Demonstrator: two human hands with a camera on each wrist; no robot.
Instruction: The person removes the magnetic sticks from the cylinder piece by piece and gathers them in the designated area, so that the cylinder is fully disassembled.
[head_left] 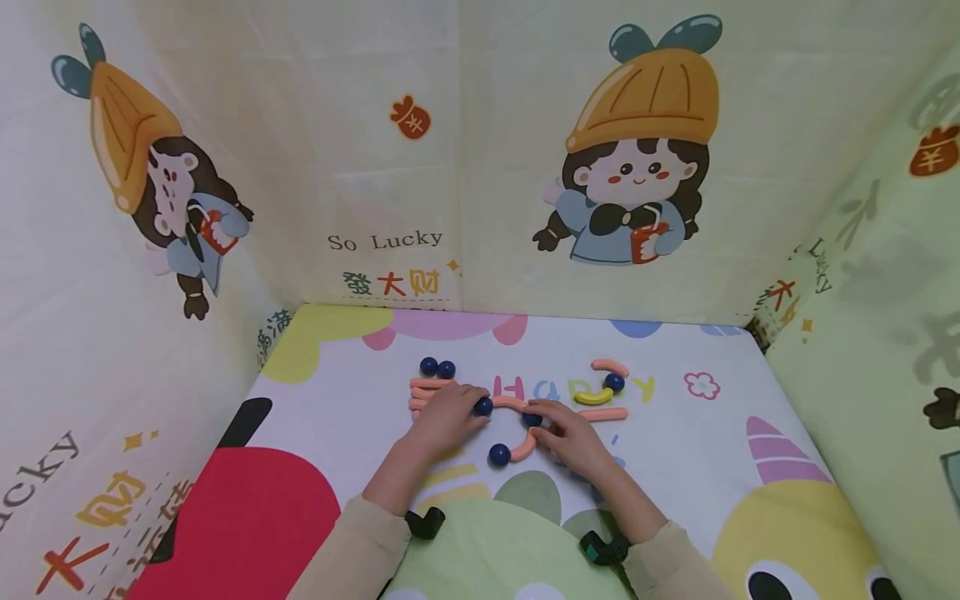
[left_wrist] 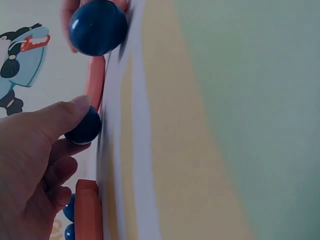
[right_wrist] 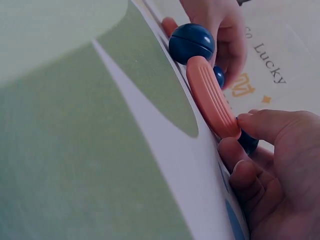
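My left hand [head_left: 446, 421] pinches a dark blue ball [left_wrist: 84, 127] between thumb and fingers on the table. A curved pink stick [head_left: 508, 402] runs from that ball toward a second blue ball [head_left: 532, 419]. Around this second ball my right hand [head_left: 567, 435] has its thumb and fingers, partly hiding it. Another curved pink stick [right_wrist: 212, 95], ribbed along its length, ends right at the right thumb. Its other end meets a third blue ball [head_left: 499, 454], nearer the body. Together these pieces form an open arc.
Left of the hands lie several pink sticks [head_left: 431, 383] side by side, with two blue balls [head_left: 437, 367] behind. To the right are a yellow curved stick [head_left: 594, 397], a blue ball [head_left: 614, 383], a curved pink stick [head_left: 610, 367] and a straight pink stick [head_left: 604, 414]. Printed cloth walls surround the table.
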